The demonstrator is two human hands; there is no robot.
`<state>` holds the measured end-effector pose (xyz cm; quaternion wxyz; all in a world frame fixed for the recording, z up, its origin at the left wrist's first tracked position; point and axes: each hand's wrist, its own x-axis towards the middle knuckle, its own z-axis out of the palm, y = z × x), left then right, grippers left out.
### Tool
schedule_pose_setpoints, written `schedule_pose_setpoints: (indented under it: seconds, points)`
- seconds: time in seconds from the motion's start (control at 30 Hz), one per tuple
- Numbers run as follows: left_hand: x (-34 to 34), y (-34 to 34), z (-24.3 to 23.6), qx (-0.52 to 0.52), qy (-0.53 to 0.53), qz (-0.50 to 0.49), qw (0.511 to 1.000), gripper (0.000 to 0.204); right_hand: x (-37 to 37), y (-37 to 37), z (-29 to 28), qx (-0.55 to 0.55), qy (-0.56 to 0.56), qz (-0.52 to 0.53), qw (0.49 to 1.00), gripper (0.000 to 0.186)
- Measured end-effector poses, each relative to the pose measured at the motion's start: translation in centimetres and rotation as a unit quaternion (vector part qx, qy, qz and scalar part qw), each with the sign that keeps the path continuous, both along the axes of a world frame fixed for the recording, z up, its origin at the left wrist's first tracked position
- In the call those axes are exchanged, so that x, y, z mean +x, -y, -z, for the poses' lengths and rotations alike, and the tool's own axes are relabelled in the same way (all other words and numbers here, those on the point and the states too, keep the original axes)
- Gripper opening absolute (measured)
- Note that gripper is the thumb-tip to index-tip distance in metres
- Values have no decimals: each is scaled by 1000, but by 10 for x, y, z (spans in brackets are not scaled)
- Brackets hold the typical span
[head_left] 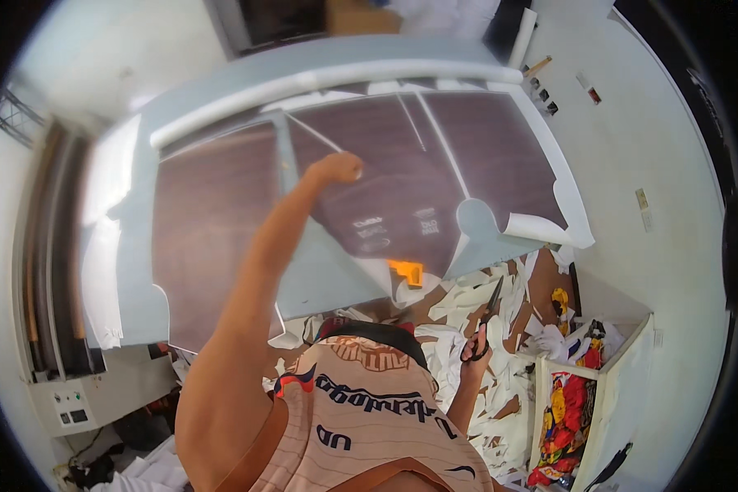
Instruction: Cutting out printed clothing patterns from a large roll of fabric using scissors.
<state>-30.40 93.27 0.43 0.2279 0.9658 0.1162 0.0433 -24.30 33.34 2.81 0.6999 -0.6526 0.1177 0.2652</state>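
Hands first: my left hand is stretched far out and closed in a fist on the big dark sheet spread over the desk, while my right hand hangs low, gripping scissors, blades up. I judge I'm between cuts, positioning the sheet; next calls for bringing the scissors to its near edge without slackening that far grip

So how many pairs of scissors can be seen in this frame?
1. The single pair of scissors is gripped in the right hand, low beside the body, above the paper scraps on the floor. More could lie hidden under the scraps or the large printed sheet.
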Motion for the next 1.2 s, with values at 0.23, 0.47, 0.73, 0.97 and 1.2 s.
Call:
schedule_pose_setpoints:
  seconds: [0.23,0.47,0.73,0.97,1.2]
  points:
    - [13,50,14,-19,-82,-103,991,22,101,9,13,64,-15,-82,994,42]
    - [54,105,5,-13,80,-224,971,16,216,66,30,19,-27,-107,994,42]
    - [-2,188,54,-42,111,-377,918,19,275,133,23,-29,36,-168,985,34]
    - [-232,455,155,-107,-380,-536,746,20,267,149,50,-42,-35,-154,987,36]
    - [-209,499,193,-275,-419,-378,779,21,286,76,96,21,-82,-275,958,45]
